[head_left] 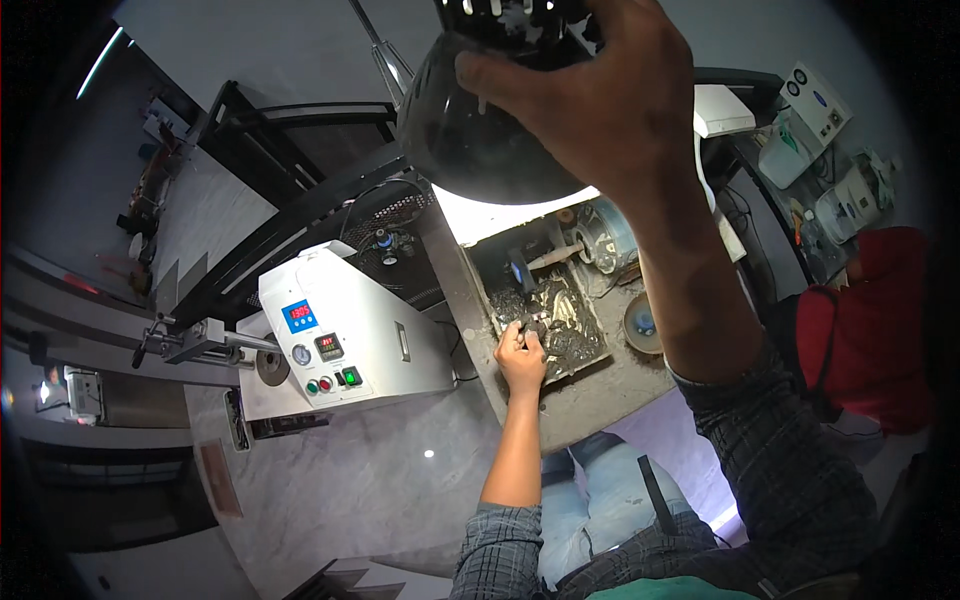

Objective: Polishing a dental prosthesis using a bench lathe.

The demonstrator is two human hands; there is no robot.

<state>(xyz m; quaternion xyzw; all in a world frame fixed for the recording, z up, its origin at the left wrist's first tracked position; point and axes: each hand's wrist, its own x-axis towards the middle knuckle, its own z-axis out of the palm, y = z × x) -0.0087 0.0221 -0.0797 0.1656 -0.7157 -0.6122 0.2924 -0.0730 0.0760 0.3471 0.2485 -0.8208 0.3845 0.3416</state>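
My right hand point(625, 95) reaches up and grips the black lamp point(500, 135), its thumb lying along the shade. The shade's lit opening faces down over the workbench. Lower down, my left hand point(522, 355) is closed in a pinch over an open box point(578, 372) in the bench top. A small piece shows at its fingertips, too small to name. Dark, greasy-looking residue with pale streaks point(565, 320) covers the box floor. Just beyond stands a motor point(608, 238) with a tapered spindle point(556, 256) pointing left toward a dark blue-black wheel point(520, 272).
A round bowl point(643, 325) with something blue inside sits right of the box. At the left stands a white machine point(350, 330) with displays and buttons. A person in red point(865, 330) is close on the right, near small white appliances point(815, 105).
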